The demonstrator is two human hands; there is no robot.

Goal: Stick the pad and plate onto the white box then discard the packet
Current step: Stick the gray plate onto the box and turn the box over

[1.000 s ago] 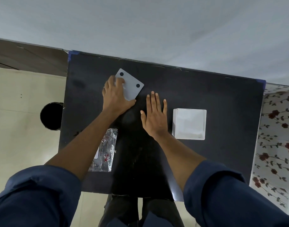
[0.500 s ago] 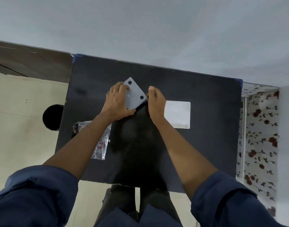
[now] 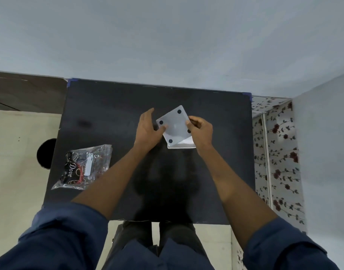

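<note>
A pale grey square plate (image 3: 175, 124) with a dark dot near each corner is held turned like a diamond over the white box (image 3: 183, 144), which it mostly hides. My left hand (image 3: 148, 129) pinches the plate's left edge with the thumb on top. My right hand (image 3: 201, 130) grips its right edge. Only the box's near edge and right corner show below the plate. A clear plastic packet (image 3: 85, 165) with dark printed contents lies on the black table (image 3: 109, 117) at the left. I see no separate pad.
The black table has blue tape on its far corners (image 3: 247, 94). A round black object (image 3: 44, 153) stands on the floor left of the table. A flower-patterned wall panel (image 3: 278, 152) runs along the right side. My legs are below the table's near edge.
Both hands have carried the plate to the right, off the table surface and over the white box. My right hand, flat on the table before, now grips the plate.
</note>
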